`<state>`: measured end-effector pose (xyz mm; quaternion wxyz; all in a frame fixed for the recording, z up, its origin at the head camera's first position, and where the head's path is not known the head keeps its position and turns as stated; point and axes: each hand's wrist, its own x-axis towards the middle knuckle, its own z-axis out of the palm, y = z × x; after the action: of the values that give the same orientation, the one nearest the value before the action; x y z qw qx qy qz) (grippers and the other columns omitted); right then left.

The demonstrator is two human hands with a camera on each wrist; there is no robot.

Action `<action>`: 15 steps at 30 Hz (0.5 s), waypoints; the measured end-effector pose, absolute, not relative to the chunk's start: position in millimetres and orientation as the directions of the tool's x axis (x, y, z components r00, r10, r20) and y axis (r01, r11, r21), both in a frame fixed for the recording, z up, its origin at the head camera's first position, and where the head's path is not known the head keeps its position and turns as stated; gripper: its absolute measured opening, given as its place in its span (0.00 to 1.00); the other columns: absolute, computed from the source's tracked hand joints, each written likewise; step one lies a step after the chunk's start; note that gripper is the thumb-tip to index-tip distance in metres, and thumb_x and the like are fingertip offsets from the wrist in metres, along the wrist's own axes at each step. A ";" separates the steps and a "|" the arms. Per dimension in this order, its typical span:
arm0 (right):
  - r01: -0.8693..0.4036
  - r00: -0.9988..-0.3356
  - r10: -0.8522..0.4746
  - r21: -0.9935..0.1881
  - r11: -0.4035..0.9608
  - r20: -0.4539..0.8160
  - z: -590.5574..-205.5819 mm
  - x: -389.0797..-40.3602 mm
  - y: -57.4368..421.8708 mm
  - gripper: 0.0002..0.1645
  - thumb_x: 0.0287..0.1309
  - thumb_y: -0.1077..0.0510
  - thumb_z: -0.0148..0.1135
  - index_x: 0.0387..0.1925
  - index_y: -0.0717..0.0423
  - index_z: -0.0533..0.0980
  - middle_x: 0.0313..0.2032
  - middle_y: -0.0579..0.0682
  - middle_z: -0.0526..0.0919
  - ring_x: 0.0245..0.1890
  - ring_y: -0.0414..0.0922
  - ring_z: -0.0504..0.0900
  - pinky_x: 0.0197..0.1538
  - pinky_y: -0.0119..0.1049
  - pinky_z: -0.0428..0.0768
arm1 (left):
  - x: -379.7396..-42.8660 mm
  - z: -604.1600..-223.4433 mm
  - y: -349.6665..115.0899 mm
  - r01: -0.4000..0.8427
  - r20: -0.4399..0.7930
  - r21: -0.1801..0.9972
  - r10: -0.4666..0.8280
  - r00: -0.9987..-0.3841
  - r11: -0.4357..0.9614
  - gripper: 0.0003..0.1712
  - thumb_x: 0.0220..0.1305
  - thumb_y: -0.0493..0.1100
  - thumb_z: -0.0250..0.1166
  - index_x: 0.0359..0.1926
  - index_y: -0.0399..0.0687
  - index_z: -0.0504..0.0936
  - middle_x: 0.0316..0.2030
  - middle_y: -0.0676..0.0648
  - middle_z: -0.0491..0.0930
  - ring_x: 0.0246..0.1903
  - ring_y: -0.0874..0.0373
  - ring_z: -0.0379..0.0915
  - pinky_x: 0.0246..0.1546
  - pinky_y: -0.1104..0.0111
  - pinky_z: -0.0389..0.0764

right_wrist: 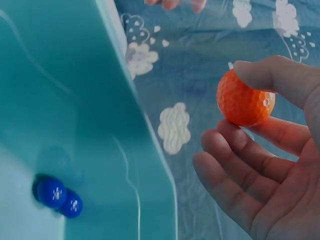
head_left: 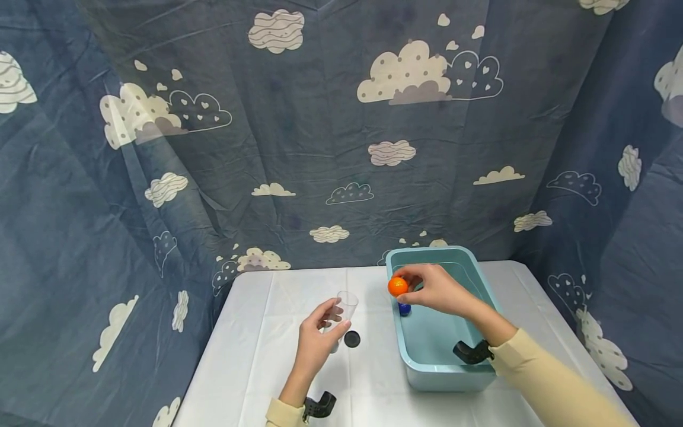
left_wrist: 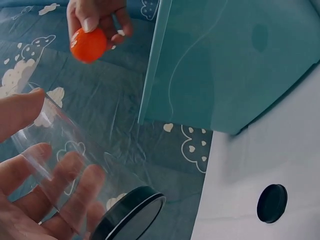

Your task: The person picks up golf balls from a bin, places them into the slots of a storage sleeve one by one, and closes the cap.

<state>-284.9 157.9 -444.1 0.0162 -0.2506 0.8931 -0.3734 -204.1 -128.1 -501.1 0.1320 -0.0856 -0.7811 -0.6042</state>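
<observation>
My left hand grips a clear plastic tube, its open mouth tilted up to the right. In the left wrist view a black cap covers the tube's lower end. My right hand pinches an orange golf ball between thumb and fingers, over the left rim of the teal bin. Seen from the right wrist, the orange golf ball is held up beside the bin wall. Inside the bin a blue ball lies against the left wall, partly hidden by the right hand in the head view.
A loose black lid lies on the white tabletop, between the left hand and the bin. Dark blue curtains with cloud prints hang behind and on both sides. Black wrist mounts sit on both wrists.
</observation>
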 end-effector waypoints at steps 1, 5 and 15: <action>-0.441 -0.871 -0.464 -0.677 0.589 0.164 -443.5 -284.0 155.2 0.22 0.51 0.54 0.78 0.49 0.44 0.82 0.36 0.39 0.83 0.35 0.42 0.81 0.41 0.41 0.80 | -206.3 -505.2 -127.7 0.291 0.307 0.922 -0.028 -0.951 0.256 0.27 0.58 0.35 0.75 0.59 0.43 0.81 0.44 0.44 0.85 0.44 0.43 0.80 0.49 0.46 0.75; -0.464 -0.857 -0.481 -0.685 0.562 0.185 -442.1 -281.6 146.4 0.22 0.51 0.52 0.78 0.49 0.42 0.82 0.36 0.39 0.83 0.35 0.42 0.81 0.41 0.41 0.80 | -215.5 -521.8 -127.8 0.299 0.316 0.916 -0.023 -0.949 0.266 0.27 0.57 0.41 0.76 0.59 0.49 0.81 0.43 0.48 0.85 0.43 0.49 0.81 0.48 0.48 0.76; -0.495 -0.824 -0.534 -0.702 0.512 0.192 -434.4 -273.0 124.6 0.22 0.52 0.47 0.77 0.50 0.40 0.82 0.38 0.38 0.83 0.35 0.42 0.81 0.39 0.39 0.82 | -215.9 -524.7 -127.7 0.338 0.347 0.891 0.023 -0.937 0.302 0.27 0.57 0.49 0.77 0.58 0.58 0.82 0.43 0.51 0.85 0.40 0.59 0.80 0.43 0.57 0.78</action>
<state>-273.0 124.6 -434.4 0.0246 -0.2959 0.8690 -0.3958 -215.9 -127.7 -524.7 0.1357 -0.1135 -0.7953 -0.5799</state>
